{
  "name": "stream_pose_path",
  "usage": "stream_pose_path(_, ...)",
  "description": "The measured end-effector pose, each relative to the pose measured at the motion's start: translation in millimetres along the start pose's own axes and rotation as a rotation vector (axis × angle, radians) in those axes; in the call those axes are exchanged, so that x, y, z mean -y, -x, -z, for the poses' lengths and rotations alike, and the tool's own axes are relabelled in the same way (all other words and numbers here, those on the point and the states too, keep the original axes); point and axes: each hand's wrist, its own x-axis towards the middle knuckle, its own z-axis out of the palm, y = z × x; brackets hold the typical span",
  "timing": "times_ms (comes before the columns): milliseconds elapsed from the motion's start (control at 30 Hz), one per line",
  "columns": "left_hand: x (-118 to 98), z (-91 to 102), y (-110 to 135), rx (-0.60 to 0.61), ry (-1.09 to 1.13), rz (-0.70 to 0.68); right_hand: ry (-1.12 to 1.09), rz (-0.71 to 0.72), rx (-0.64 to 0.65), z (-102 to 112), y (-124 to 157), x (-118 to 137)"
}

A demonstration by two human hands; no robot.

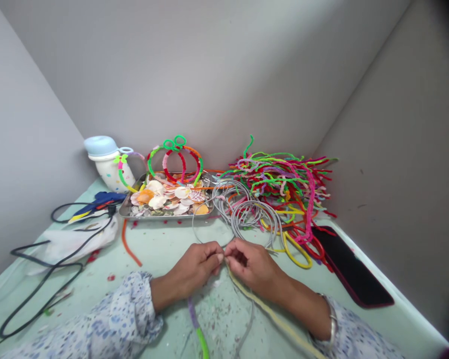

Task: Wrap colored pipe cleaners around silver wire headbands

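Observation:
My left hand [200, 263] and my right hand [255, 263] meet fingertip to fingertip above the table, both closed in a pinch. From between the fingertips a pale yellow pipe cleaner [271, 315] runs down past my right hand. A strip wrapped in purple and green pipe cleaner [198, 329] comes out below my left hand, its upper part hidden by the fingers. One thin grey wire [247, 330] trails downward between the forearms. The exact point of joining is covered by the fingertips. Just beyond my hands lie coils of grey wire [256, 219].
A metal tray [164, 218] holds shells, with pipe-cleaner hoops [175, 162] standing over it. Many pipe cleaners [284, 174] are heaped at back right, near a dark phone [349, 267]. At left are a white cup [114, 172], blue-handled pliers [103, 200] and a black cable [56, 264].

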Motion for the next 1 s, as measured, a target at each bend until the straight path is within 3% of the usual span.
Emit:
stream_pose_path(433, 0.7, -0.2, -1.4, -0.009, 0.059, 0.009, 0.001, 0.061, 0.005, 3.7, 3.9, -1.1)
stream_pose_path(1000, -0.9, -1.6, -1.0, -0.022, 0.022, 0.027, 0.229, 0.141, -0.057, -1.6, 5.0, 4.7)
